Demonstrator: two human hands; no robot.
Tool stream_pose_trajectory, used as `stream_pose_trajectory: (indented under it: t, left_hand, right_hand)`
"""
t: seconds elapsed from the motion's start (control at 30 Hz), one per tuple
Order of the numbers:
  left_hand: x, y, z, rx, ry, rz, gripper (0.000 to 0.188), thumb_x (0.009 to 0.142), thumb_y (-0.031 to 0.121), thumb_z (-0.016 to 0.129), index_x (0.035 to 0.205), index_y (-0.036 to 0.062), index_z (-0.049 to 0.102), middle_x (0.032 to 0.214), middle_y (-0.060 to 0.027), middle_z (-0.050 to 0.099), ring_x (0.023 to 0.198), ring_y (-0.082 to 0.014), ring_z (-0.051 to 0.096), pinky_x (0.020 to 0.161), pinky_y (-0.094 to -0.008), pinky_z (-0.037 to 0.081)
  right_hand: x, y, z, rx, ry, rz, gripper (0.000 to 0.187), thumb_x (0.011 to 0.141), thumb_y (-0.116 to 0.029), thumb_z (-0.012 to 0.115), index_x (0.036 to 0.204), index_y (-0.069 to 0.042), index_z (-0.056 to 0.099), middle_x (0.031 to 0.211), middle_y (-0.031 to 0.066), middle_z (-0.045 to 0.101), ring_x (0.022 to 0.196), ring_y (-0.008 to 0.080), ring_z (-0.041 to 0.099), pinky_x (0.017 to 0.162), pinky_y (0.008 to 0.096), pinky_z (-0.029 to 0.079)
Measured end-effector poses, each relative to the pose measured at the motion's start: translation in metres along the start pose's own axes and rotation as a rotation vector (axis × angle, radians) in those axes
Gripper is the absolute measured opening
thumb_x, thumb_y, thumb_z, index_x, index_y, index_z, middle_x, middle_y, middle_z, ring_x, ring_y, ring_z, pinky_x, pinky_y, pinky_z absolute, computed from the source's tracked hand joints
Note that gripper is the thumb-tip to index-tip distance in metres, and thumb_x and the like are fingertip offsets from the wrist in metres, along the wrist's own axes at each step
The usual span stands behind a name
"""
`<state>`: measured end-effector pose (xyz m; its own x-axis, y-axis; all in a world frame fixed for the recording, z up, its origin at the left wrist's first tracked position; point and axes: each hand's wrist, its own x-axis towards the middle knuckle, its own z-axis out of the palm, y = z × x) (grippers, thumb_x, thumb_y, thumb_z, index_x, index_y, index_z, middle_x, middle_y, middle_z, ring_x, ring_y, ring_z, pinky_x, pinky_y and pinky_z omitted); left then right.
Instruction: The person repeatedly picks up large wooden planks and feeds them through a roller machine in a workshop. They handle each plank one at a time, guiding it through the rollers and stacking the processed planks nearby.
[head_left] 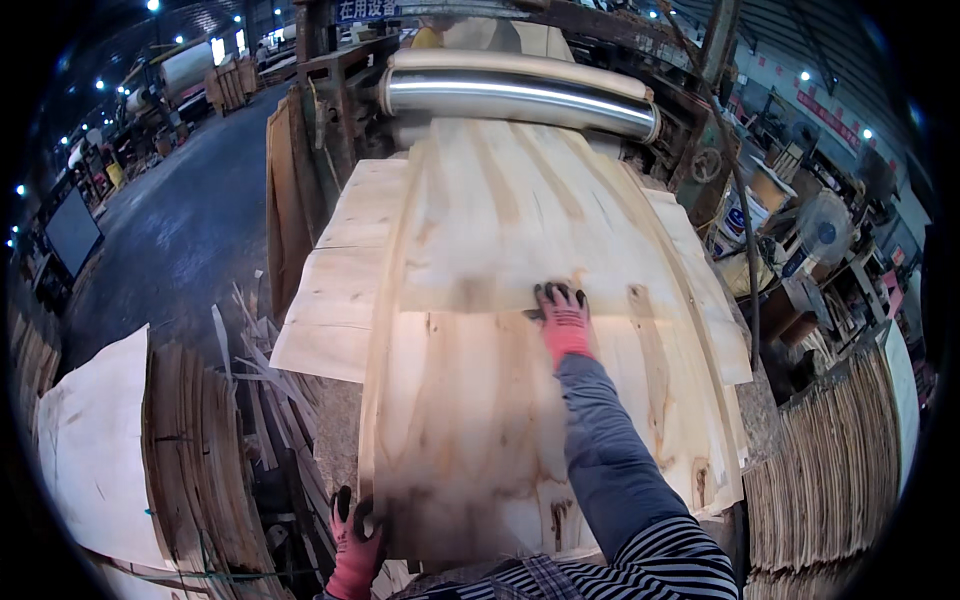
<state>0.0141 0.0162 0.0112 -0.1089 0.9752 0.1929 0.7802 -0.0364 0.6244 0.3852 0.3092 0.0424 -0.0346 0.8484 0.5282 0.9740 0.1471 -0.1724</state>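
My right hand, in a pink glove with black fingertips, lies on a pale wood veneer sheet with brown streaks. Its fingers are spread, close to a seam or sheet edge that runs across the wood. At the lower left, my left hand wears the same kind of glove. Its fingers are bent and apart beside the near left corner of the veneer, and I see nothing held in them. The far end of the veneer reaches a machine with a shiny metal roller.
Wider veneer sheets stick out at both sides beneath. Veneer stacks stand at the left and right. Loose wood strips lie near the left stack. A fan and a handwheel are at the right.
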Motion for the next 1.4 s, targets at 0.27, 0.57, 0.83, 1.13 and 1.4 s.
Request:
stream_pose_trajectory:
  t: [0.27,0.57,0.83,1.13,1.4]
  left_hand:
    - [0.015,-0.001,-0.057,-0.359,-0.675,0.334,0.06,0.063,-0.002,0.059,0.121,0.009,0.045,0.119,-0.01,0.05,0.114,-0.0243,0.044,0.097,-0.0366,0.03]
    - [0.005,0.106,-0.071,-0.617,-0.662,0.854,0.059,0.08,0.02,0.047,0.134,0.0094,0.025,0.13,-0.0209,0.035,0.094,-0.0371,0.044,0.088,-0.0385,0.035]
    - [-0.029,0.044,-0.13,-1.345,-0.87,-0.466,0.042,0.083,0.012,0.054,0.119,-0.0033,0.041,0.112,-0.014,0.053,0.103,-0.0241,0.052,0.089,-0.0318,0.04]
    - [-0.016,-0.07,0.01,-0.012,-0.105,-0.005,0.066,0.079,0.023,0.058,0.13,-0.0022,0.025,0.127,-0.0255,0.036,0.119,-0.0333,0.035,0.096,-0.0366,0.032]
    - [-0.02,-0.058,0.004,-0.29,-0.267,-0.236,0.062,0.077,0.019,0.058,0.128,-0.0012,0.03,0.123,-0.0225,0.039,0.113,-0.0369,0.038,0.096,-0.0388,0.031]
  right_hand:
    - [-0.176,-0.079,-0.099,0.195,-0.677,-0.39,0.095,0.064,-0.055,0.062,0.133,-0.003,0.021,0.138,0.0207,0.016,0.128,0.0378,0.011,0.104,0.0473,0.009]
    - [-0.323,-0.017,-0.194,0.159,-0.05,0.052,0.062,0.061,-0.023,0.068,0.115,-0.002,0.046,0.114,0.0214,0.048,0.106,0.0383,0.046,0.09,0.0434,0.037]
    - [-0.357,-0.116,-0.256,0.061,-0.184,-0.087,0.05,0.046,-0.015,0.063,0.095,-0.006,0.058,0.102,0.0185,0.055,0.094,0.0354,0.054,0.081,0.0445,0.044]
    - [-0.184,-0.113,-0.2,0.001,-0.382,-0.127,0.055,0.062,-0.018,0.062,0.116,-0.015,0.05,0.115,0.012,0.051,0.102,0.0291,0.051,0.087,0.0397,0.04]
    - [-0.094,-0.073,-0.109,0.047,-0.296,-0.186,0.049,0.07,-0.016,0.055,0.119,-0.014,0.047,0.118,0.0118,0.049,0.106,0.0288,0.048,0.086,0.0381,0.041]
